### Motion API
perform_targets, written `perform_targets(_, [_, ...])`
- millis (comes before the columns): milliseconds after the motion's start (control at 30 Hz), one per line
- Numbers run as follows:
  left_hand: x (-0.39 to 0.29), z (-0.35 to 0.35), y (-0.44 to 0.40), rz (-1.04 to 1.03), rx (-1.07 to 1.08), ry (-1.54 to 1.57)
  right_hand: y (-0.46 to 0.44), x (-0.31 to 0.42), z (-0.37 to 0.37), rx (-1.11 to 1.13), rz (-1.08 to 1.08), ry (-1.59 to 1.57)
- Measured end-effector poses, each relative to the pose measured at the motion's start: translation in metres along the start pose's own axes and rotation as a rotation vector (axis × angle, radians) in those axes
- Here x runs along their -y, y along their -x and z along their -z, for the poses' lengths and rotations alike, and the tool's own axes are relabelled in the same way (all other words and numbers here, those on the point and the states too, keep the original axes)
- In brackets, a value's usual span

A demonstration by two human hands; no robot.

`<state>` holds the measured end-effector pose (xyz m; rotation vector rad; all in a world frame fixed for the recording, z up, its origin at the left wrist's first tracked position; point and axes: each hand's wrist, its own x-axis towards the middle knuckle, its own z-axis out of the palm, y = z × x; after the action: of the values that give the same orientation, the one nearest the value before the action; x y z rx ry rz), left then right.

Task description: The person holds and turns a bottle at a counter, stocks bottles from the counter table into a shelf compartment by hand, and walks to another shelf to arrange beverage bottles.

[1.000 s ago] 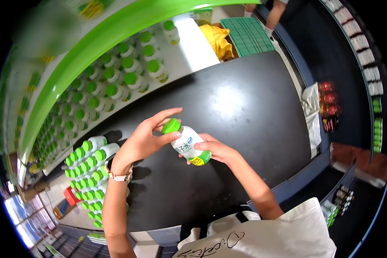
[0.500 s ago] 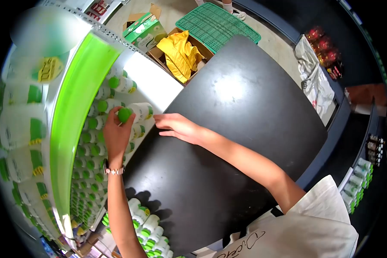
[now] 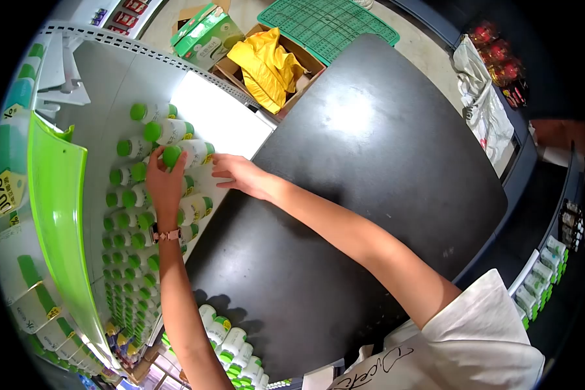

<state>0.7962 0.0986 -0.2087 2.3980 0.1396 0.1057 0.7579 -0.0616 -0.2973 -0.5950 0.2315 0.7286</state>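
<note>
My left hand (image 3: 164, 177) grips a white bottle (image 3: 195, 155) by its green cap, thumb and fingers around the cap. The bottle lies at the front edge of the shelf, its base pointing right. Close to that base, my right hand (image 3: 242, 176) is held with its fingers apart and nothing in it. Rows of similar green-capped bottles (image 3: 171, 132) fill the shelf behind and below. A watch with a pink band (image 3: 168, 234) sits on my left wrist.
A dark tabletop (image 3: 370, 188) spans the middle. More bottles (image 3: 231, 343) stand at its lower left edge. A green shelf strip (image 3: 57, 201) curves along the left. Beyond are a carton (image 3: 310, 63) with yellow cloth (image 3: 266, 68), a green box (image 3: 209, 40) and a green crate (image 3: 331, 26).
The view has shifted, so more of the shelf's inside shows. My left hand still holds the bottle by its cap; my right hand stays beside its base.
</note>
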Motion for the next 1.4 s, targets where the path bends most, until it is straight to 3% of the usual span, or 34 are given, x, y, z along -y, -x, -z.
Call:
perform_targets(300, [-0.018,-0.002,0.007,0.161,0.013,0.027,0.002,-0.001,0.011,0.192,0.041,-0.034])
perform_targets(433, [-0.020,0.010,0.039,-0.004,-0.141,-0.119,0.009,0.010,0.024,0.408,-0.122,-0.088])
perform_targets(567, [-0.040,0.052,0.132,0.118,-0.101,-0.009,0.004,0.011,0.028,0.472,-0.201,-0.117])
perform_targets(733, [-0.023,0.119,0.261,0.269,-0.189,-0.255,0.015,0.012,0.022,0.426,-0.149,-0.126])
perform_targets(833, [0.006,0.153,0.341,0.431,-0.202,-0.282,0.042,0.001,0.008,0.330,-0.036,0.109])
perform_targets(867, [0.010,0.158,0.361,0.485,-0.194,-0.279,0.050,-0.015,0.014,0.348,-0.001,0.158])
perform_targets(967, [0.032,0.165,0.413,0.442,-0.069,-0.467,0.113,-0.063,-0.004,0.127,0.192,0.631])
perform_targets(1167, [0.032,0.161,0.447,0.327,-0.110,-0.503,0.224,-0.203,-0.041,0.022,0.193,1.136])
perform_targets(1400, [0.056,0.193,0.497,0.353,-0.131,-0.431,0.263,-0.316,-0.087,0.230,-0.117,0.912])
